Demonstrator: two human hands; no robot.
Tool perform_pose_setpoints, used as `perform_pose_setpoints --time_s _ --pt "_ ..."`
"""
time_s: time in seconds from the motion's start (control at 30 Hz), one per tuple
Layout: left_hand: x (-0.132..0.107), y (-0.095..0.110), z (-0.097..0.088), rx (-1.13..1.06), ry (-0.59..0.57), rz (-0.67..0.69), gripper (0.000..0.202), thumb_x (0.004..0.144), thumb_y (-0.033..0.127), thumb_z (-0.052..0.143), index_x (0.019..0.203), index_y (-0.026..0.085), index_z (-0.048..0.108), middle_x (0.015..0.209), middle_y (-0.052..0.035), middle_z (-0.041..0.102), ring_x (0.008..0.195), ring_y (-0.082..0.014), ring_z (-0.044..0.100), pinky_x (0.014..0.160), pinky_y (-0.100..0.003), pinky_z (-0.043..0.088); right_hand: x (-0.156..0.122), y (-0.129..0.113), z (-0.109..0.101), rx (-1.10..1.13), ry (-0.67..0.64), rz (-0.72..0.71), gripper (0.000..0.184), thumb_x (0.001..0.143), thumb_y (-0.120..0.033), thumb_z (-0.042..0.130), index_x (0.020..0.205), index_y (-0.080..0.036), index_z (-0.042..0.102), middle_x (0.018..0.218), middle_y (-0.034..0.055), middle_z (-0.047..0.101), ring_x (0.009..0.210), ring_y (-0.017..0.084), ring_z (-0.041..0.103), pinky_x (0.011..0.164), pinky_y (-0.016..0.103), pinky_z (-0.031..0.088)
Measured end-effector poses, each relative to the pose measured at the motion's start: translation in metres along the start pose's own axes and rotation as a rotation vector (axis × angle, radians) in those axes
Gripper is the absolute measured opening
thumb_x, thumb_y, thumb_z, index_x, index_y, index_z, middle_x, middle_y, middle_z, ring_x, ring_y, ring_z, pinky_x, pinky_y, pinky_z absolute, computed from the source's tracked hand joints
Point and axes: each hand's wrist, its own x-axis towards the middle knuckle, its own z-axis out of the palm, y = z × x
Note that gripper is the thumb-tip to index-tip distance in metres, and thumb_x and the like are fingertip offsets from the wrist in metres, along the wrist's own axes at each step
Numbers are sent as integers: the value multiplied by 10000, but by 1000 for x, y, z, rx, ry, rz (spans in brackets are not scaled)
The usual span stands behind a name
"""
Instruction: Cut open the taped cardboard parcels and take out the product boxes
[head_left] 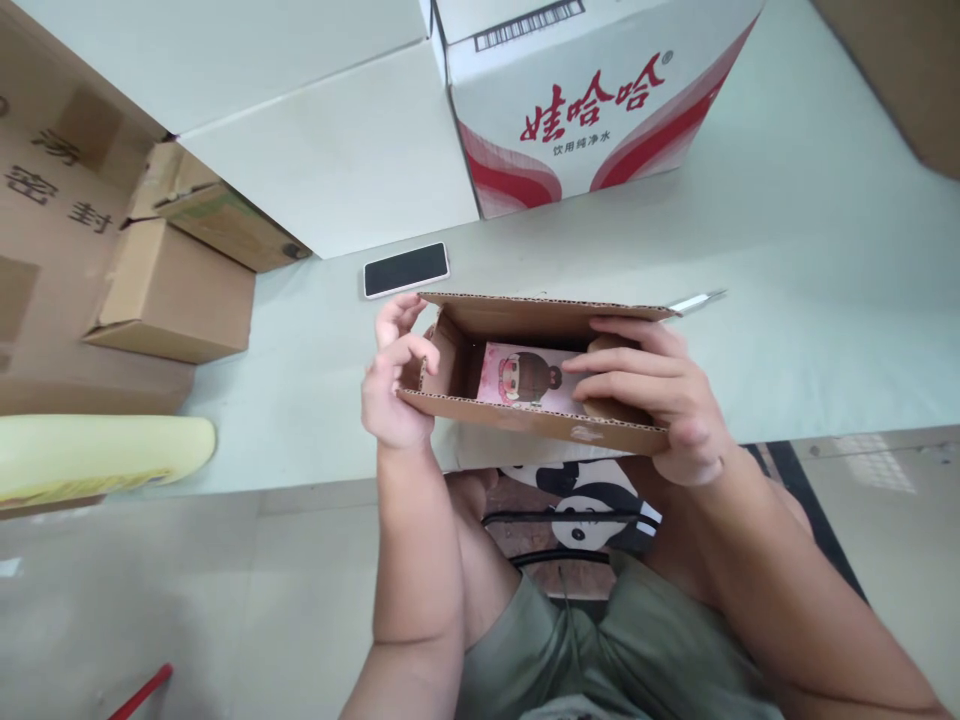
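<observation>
An open cardboard box [487,411] is held at the table's near edge, its top facing me. Inside it lies a smaller pink box [491,378] printed with a cartoon girl; its right part is hidden by my fingers. My left hand [397,385] is closed around the left end of the cardboard box, fingers curled at the end flap. My right hand [660,385] grips the right end, with its fingers reaching inside over a flap and the pink box, and the thumb outside the near wall.
A phone [405,270] lies behind the box, and a slim silver tool [697,302] pokes out at its right. White cartons [330,150] and a red-and-white water carton [577,120] stand at the back. Brown boxes [180,290] and a pale yellow bottle [112,450] are left.
</observation>
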Motion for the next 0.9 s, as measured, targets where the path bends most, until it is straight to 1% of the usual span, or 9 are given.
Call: perform_pose_setpoints --time_s 0.07,0.2,0.23,0.27,0.4,0.53,0.73,0.83,0.9 --pt "0 -2 -1 58 20 23 660 870 795 418 552 220 368 1355 -105 624 1393 -363 582 1213 -545 512 0 -2 3 10 76 -14 640 1051 -667 232 879 -278 710 999 25 780 1135 277 713 1094 504 528" --pt "-2 5 -10 181 -69 59 511 874 629 500 570 227 414 1285 -111 628 1305 -351 623 1193 -552 521 -2 -17 1 -91 513 4 596 1071 -580 305 644 -228 526 764 51 654 1032 264 702 972 463 551" --pt "-3 10 -13 202 -125 59 468 850 587 551 573 228 434 1297 -111 619 1308 -359 616 1186 -558 524 0 -22 -2 -132 544 44 584 1072 -548 333 621 -226 518 730 60 628 1020 273 700 932 461 551" --pt "-5 15 -17 225 -182 59 426 826 547 592 579 230 452 1327 -111 605 1325 -368 601 1180 -565 526 2 -28 -5 -172 492 98 567 1068 -531 364 620 -230 537 722 68 619 1012 285 700 895 462 552" --pt "-15 41 -32 329 -406 3 258 805 407 640 665 226 519 1515 -113 481 1471 -381 489 1214 -565 493 30 -54 -9 -324 -79 296 411 1004 -567 520 824 -248 705 835 99 680 990 333 712 768 447 552" --pt "-23 59 -44 337 -560 -74 179 805 336 632 715 211 541 1596 -115 360 1531 -351 436 1271 -544 436 58 -82 -5 -553 -465 315 385 1010 -550 514 1029 -241 742 851 106 726 932 322 730 709 386 515" --pt "-30 67 -53 298 -634 -80 194 836 335 671 735 201 573 1606 -100 333 1508 -355 476 1232 -543 487 78 -126 -7 -1008 -946 388 446 1057 -474 392 1168 -195 722 775 115 732 745 274 719 651 321 434" --pt "-34 72 -53 312 -613 -71 177 838 291 660 723 199 563 1602 -97 354 1444 -358 545 1182 -541 525 92 -131 5 -1195 -1234 468 520 1073 -429 299 1224 -146 709 851 162 757 774 307 739 635 336 427" --pt "-36 74 -52 336 -607 -86 183 851 277 644 721 201 540 1581 -102 393 1400 -354 583 1153 -545 539 101 -125 16 -1233 -1385 534 619 1073 -515 281 1379 -120 646 915 191 771 852 354 756 661 372 467"
